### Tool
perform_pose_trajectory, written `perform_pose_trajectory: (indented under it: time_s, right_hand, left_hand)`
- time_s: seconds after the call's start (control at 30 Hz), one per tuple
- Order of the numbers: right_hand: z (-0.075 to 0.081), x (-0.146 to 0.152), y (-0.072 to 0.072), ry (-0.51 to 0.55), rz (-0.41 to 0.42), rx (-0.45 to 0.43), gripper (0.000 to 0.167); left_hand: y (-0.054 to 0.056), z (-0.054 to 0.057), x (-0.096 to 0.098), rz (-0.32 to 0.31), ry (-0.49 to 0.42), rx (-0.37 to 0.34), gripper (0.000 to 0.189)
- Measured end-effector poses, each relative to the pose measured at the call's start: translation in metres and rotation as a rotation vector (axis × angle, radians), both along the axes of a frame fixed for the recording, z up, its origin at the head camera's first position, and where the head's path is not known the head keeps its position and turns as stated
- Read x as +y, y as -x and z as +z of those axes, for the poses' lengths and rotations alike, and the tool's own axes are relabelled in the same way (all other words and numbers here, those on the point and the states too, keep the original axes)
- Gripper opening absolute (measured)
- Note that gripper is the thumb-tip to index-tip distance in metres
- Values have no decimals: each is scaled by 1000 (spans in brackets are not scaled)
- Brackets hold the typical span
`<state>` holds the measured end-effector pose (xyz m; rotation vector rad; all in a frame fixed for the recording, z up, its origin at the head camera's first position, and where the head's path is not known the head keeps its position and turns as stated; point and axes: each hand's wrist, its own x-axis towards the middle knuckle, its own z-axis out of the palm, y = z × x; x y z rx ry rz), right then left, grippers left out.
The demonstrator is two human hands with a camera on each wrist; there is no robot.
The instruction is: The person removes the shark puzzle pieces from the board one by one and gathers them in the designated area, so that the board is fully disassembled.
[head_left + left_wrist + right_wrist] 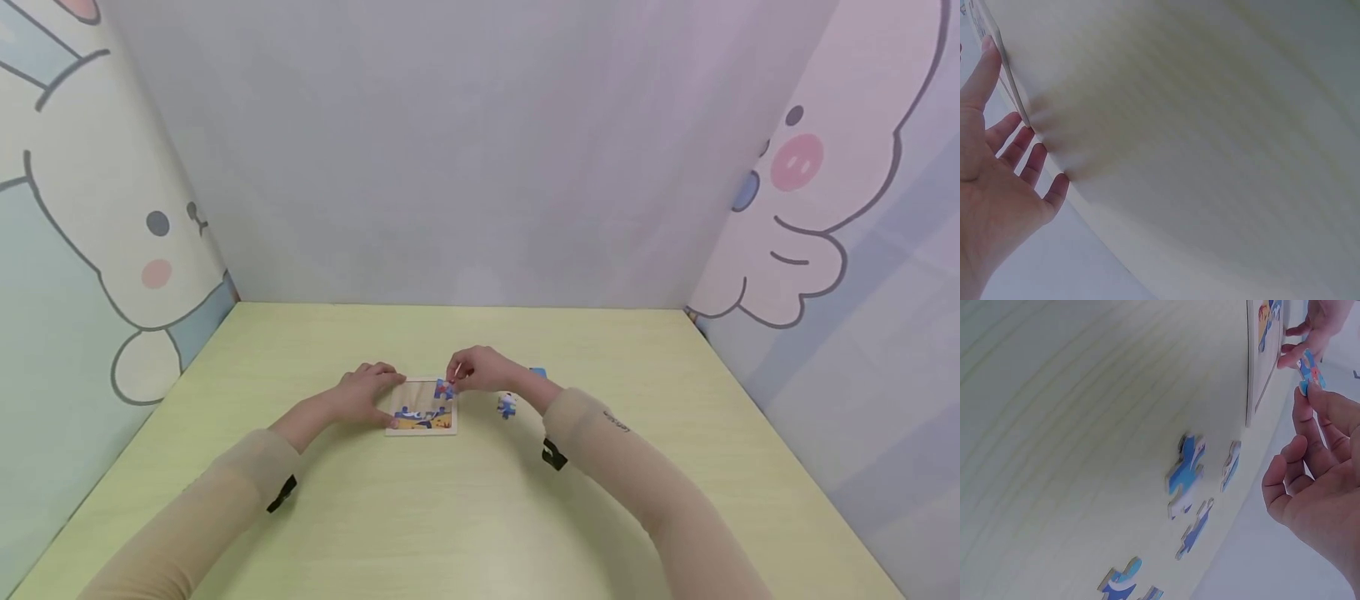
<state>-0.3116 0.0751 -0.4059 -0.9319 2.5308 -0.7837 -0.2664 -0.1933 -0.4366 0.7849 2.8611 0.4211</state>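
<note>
A small wooden puzzle tray (411,395) lies on the table, with joined pieces (423,421) showing yellow, blue and white along its near side. My left hand (360,395) spreads along the tray's left edge; its thumb (986,65) rests on the rim and the other fingertips reach down by the tray's far corner. Between thumb and index finger my right hand (483,369) pinches a blue and red puzzle piece (1310,370), over the tray's far right corner. In the right wrist view the remaining fingers of that hand curl loosely.
Several loose puzzle pieces (1185,469) lie on the table (480,517) to the right of the tray, partly under the right forearm in the head view. A grey wall (465,167) closes off the back, with cartoon-printed panels (97,233) at both sides.
</note>
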Motion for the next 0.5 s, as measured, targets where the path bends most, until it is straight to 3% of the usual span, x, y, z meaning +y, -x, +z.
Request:
perform_pose_trajectory:
  time_s: [0.5]
  right_hand:
    - [-6,35,2,-15,-37,-59,4]
  left_hand:
    - [-2,3,1,-2,0,-2,79]
